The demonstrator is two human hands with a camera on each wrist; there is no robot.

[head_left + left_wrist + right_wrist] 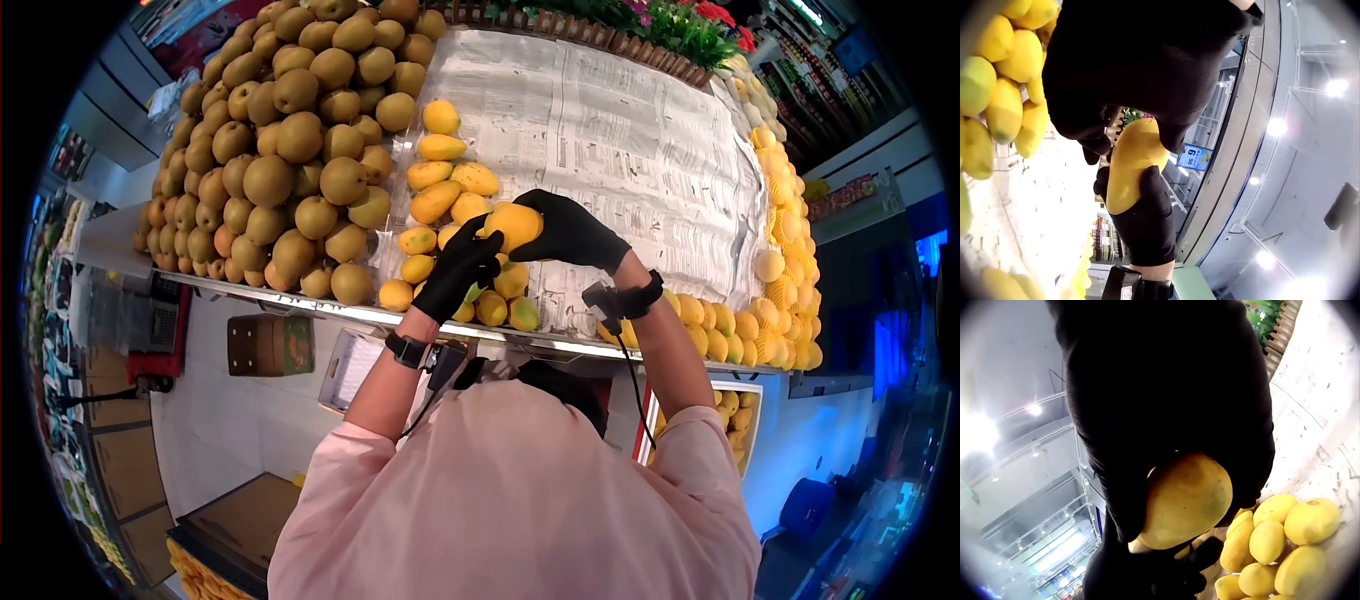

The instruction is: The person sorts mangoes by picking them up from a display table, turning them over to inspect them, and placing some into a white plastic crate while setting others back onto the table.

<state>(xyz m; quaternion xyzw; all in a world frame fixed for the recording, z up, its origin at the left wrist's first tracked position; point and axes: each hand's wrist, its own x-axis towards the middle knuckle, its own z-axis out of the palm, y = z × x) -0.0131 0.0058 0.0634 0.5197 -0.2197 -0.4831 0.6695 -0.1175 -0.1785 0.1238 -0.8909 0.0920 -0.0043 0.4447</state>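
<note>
A yellow mango [514, 228] is held between two black-gloved hands over the front of the stand. My right hand [575, 232] grips it from the right, with thumb and fingers around its body. At the mango's other end is my left hand [455, 272], its thumb and curled fingers on either side of the tip in the left wrist view. Below and to the left lie several loose yellow mangoes [435, 202], some tinged green, on newspaper [620, 140]. The right wrist view shows the held mango's rounded end [1188, 500], with the left hand [1147, 575] behind it.
A tall heap of brown round pears [265, 180] borders the mangoes on the left. Yellow fruit [785, 240], some in foam nets, lines the right edge. A small wooden fence [590, 40] with flowers runs along the back. A carton [270, 345] stands on the floor below.
</note>
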